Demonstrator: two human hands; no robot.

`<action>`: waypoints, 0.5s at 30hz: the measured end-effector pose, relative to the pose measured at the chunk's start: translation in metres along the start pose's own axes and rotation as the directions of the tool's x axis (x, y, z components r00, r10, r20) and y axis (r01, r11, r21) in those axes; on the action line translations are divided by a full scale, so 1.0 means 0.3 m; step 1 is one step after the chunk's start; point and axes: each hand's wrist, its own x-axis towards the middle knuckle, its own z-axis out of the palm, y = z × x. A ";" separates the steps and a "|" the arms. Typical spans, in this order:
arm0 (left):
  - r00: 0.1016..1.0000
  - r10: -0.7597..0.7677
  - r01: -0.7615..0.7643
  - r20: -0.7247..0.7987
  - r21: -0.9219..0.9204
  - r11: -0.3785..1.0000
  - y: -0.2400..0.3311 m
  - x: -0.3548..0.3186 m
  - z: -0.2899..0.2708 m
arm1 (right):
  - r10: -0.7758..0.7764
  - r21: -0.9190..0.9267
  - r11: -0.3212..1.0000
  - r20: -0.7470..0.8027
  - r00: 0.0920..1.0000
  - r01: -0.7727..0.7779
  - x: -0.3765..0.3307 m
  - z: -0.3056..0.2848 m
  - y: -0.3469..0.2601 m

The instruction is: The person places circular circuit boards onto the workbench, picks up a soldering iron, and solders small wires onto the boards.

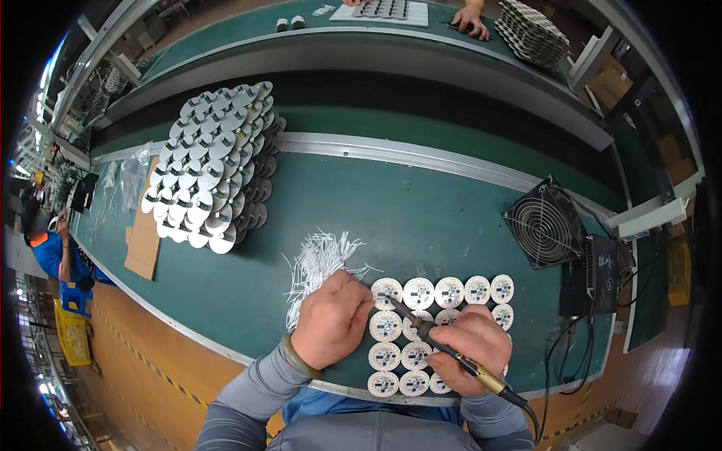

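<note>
My right hand (pixel 477 342) is wrapped round a soldering iron (pixel 487 377) with a dark grip and a gold-coloured handle. The iron's tip reaches the round circuit board (pixel 387 291) at the far left corner of a grid of white boards. At that board's left edge, the closed fingers of my left hand (pixel 331 319) pinch what looks like a thin white wire, mostly hidden by the fingers. A loose heap of white wires (pixel 320 259) lies just beyond my left hand. My right hand covers part of the board grid (pixel 384 356).
A tall stack of round white boards (pixel 199 169) stands back left, beside flat cardboard (pixel 143 244). A black fan (pixel 545 225) and a dark box (pixel 602 267) with cables are at the right. Across the raised ledge, another person's hand (pixel 471 22) rests on a far bench.
</note>
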 end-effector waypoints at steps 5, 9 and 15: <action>1.000 0.002 -0.002 -0.002 0.003 1.000 -0.006 -0.004 0.001 | -0.004 -0.054 0.999 0.036 0.999 0.006 -0.001 0.005 -0.002; 1.000 0.019 -0.019 0.004 -0.008 1.000 -0.012 -0.003 -0.003 | 0.014 -0.051 0.999 0.036 0.999 -0.012 -0.004 0.003 -0.002; 1.000 0.016 -0.016 0.004 -0.026 1.000 -0.007 0.004 -0.004 | 0.134 0.116 0.984 -0.005 0.991 -0.132 -0.026 0.011 0.004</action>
